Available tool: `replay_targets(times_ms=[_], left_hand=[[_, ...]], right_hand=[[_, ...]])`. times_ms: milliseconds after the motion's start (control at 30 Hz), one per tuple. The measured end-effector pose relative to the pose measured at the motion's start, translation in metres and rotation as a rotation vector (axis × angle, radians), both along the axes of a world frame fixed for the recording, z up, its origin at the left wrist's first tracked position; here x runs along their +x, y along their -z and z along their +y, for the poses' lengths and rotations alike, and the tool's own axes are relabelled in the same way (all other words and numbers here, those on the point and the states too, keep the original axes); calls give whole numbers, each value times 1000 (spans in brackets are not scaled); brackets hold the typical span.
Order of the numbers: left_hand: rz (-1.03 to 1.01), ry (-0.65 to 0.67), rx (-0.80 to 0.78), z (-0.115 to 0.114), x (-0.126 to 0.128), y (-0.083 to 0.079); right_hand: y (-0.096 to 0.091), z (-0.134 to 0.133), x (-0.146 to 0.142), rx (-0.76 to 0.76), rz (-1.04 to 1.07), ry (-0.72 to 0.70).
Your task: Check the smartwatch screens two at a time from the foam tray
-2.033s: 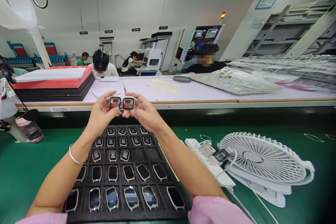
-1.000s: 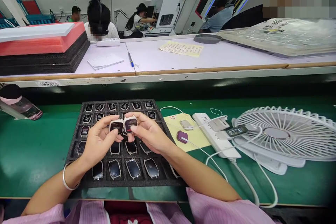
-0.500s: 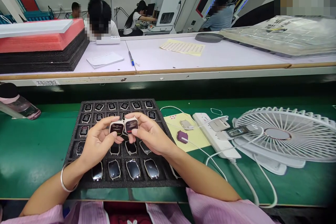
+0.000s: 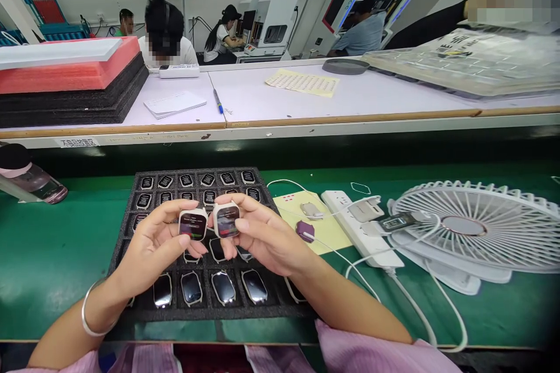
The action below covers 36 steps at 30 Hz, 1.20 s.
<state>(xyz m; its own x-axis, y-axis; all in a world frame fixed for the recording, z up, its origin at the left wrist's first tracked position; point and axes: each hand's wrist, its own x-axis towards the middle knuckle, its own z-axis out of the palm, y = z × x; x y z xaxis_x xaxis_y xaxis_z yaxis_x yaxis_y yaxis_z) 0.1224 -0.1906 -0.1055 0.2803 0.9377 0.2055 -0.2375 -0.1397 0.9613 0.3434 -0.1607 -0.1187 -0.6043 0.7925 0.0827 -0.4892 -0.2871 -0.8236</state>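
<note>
My left hand [image 4: 153, 247] grips a white smartwatch body [image 4: 193, 224] with a lit screen. Beside it, my right hand [image 4: 258, 236] pinches a second white smartwatch body [image 4: 227, 220], its screen also lit. Both watches face me and nearly touch, held just above a black foam tray [image 4: 126, 227]. The tray holds several more watch bodies in its pockets; the far rows show lit screens, the near row is dark. A silver bangle circles my left wrist.
A white fan [image 4: 472, 233] lies flat at right, next to a white power strip [image 4: 359, 227] with chargers and cables. A yellow sheet [image 4: 328, 233] carries a purple part. A pink bottle [image 4: 30, 178] lies at left. People work behind the raised white bench [image 4: 306, 99].
Two seconds ago I held both watches high at face level; since then they came down over the tray. In the last half second my hands drew slightly nearer to me and the watches tilted.
</note>
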Motion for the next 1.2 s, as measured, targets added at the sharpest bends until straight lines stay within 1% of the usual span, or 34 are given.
replay_targets(times_ms=[67, 133, 233, 300, 367, 500, 600, 667, 700, 733, 800, 833, 867, 933, 1000, 1100, 1133, 1200], left_hand=[[-8, 14, -16, 1, -3, -7], [-6, 14, -43, 5, -4, -9], [12, 15, -132, 12, -5, -2], [47, 4, -204, 15, -5, 6], [108, -21, -244, 16, -4, 14], [220, -20, -291, 15, 3, 27], [241, 41, -317, 22, 14, 37], [265, 111, -309, 32, 26, 46], [299, 142, -286, 40, 33, 51], [377, 162, -233, 48, 41, 57], [615, 173, -62, 64, 58, 68], [755, 169, 40, 72, 66, 74], [849, 162, 111, 79, 74, 79], [971, 142, 209, 89, 89, 88], [1032, 119, 271, 94, 100, 94], [1133, 101, 344, 92, 107, 95], [1158, 100, 357, 89, 105, 92], [1204, 94, 398, 83, 93, 82]], right_hand=[[-8, -4, 1, -38, 29, -3], [-11, -4, 0, -46, 26, 13], [-7, -1, -3, -17, -44, 74], [2, 2, -5, 2, -113, 112], [14, 5, -4, 7, -183, 123], [36, 5, 9, -51, -247, 107], [50, 9, 25, -136, -218, 117], [59, 16, 39, -167, -213, 151], [63, 20, 47, -163, -229, 174], [68, 24, 55, -144, -258, 196], [76, 32, 72, -62, -350, 228], [80, 35, 81, -11, -412, 227], [84, 37, 89, 41, -482, 218], [90, 40, 103, 151, -647, 197], [96, 43, 113, 314, -854, 226], [102, 50, 121, 612, -1122, 303], [103, 52, 123, 681, -1179, 295], [101, 54, 125, 756, -1256, 243]])
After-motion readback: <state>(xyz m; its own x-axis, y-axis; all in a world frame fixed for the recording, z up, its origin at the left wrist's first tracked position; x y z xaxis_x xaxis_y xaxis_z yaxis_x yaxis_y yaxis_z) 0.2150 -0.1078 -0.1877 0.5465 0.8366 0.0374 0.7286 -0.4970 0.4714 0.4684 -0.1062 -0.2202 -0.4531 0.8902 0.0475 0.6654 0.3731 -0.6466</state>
